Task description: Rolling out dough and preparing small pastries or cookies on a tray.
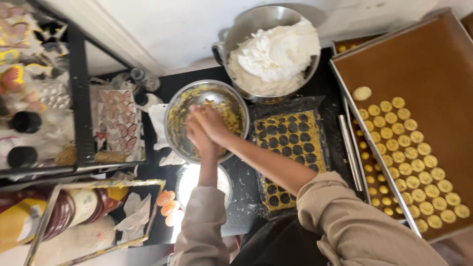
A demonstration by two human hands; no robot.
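Both my hands meet over a steel bowl [177, 106] smeared with yellow dough scraps. My left hand [196, 136] and my right hand [213, 123] press together around a small lump of yellow dough [197, 111] that barely shows between the fingers. Right of the bowl lies a rolled sheet of yellow dough [290, 143] full of round cut-out holes. A brown-lined baking tray [423, 69] at the right holds several rows of round yellow cookies [414, 162].
A large steel pot of white cream [273, 51] stands behind the bowl. A small white-filled bowl [189, 182] sits under my left forearm. A black shelf with butterfly decorations [116, 120] and bottles is at the left. A second tray edge [351, 148] lies beside the dough sheet.
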